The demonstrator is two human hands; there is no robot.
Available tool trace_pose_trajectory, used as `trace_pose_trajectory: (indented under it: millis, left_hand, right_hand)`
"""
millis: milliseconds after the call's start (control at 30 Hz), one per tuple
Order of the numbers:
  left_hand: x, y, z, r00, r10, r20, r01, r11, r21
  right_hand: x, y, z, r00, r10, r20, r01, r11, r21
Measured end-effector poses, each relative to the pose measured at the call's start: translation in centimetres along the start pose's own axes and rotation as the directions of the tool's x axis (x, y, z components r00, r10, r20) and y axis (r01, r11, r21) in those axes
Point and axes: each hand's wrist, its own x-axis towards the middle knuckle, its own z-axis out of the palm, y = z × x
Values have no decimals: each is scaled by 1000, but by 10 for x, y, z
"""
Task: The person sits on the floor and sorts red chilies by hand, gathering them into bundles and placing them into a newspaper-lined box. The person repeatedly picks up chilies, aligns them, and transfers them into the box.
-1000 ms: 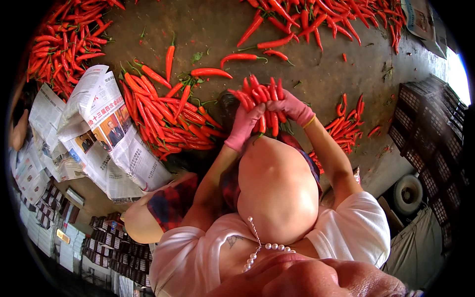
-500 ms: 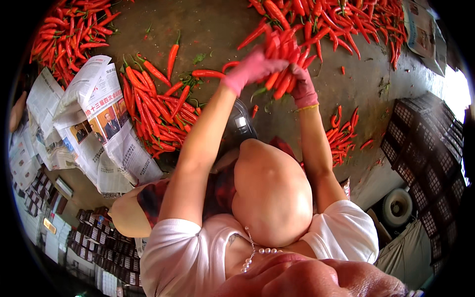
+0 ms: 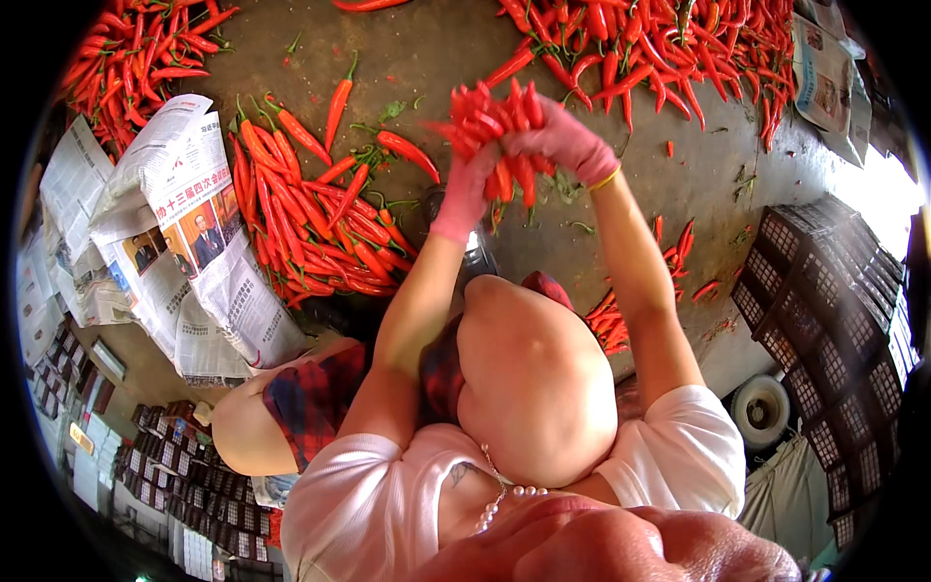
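Between my two hands, above the wet floor, is a thick bunch of red chili peppers (image 3: 493, 121), some tips smeared by motion. My left hand (image 3: 464, 196), in a pink glove, is closed round the bunch from the near left side. From the right, my right hand (image 3: 570, 145), also in a pink glove with a yellow band at the wrist, wraps over the peppers. The fingertips are partly hidden among them. Left of my hands lies a pile of red chili peppers (image 3: 308, 228), with a single chili pepper (image 3: 409, 155) at its edge.
A large chili heap (image 3: 669, 48) lies far right, another heap (image 3: 126, 58) far left. A small chili pile (image 3: 608, 328) sits by my right knee. Crumpled newspaper (image 3: 233, 281) stands at left. Dark plastic crates (image 3: 824, 320) and a wheel (image 3: 760, 411) are at right.
The chili bunch has moved left, held between both hands. My left hand has come nearer to me and turned upright; my right hand has swung up over the bunch. The view has shifted slightly.
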Motion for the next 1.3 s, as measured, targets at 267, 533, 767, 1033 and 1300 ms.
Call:
trace_pose_trajectory:
  millis: [267,533,767,1033,1300]
  left_hand:
    - [52,16,-19,900,-435,1,336,694,-637]
    - [20,-1,-63,891,-450,-59,275,638,-719]
    - [61,13,-61,925,-375,-56,225,663,-714]
    - [191,51,-118,938,-181,-295,-116,639,-760]
    - [176,51,-134,962,-230,-147,49,674,-737]
  right_hand:
    - [76,6,-7,997,76,21,-70,981,-183]
    - [85,2,38,989,132,-68,-148,832,-535]
    - [108,-15,15,1000,12,8,-9,950,-312]
    - [290,-108,27,997,4,77,49,742,-668]
    - [230,-109,44,984,117,134,-74,954,-292]
